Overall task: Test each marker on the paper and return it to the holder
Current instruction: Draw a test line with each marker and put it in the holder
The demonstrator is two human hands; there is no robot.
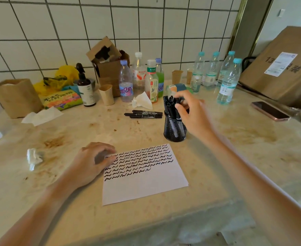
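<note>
The slim black plastic markers stand packed upright in a black wire-mesh cylindrical holder on the stained beige stone counter, just beyond the far right corner of the white sheet of paper with its rows of black squiggles. Each marker looks light, stiff and smooth, so it is best pinched on the barrel near the cap and lifted straight up; the light holder could tip if one snags on its neighbours.

The right hand hovers at the marker tops with its fingers curled in among them; whether they actually pinch one I cannot tell, since the hand hides the contact. The left hand rests on the paper's left edge, its fingers loosely bent and gripping nothing.

Three more black markers lie loose on the counter behind the holder. How many markers the holder contains is unclear.
</note>
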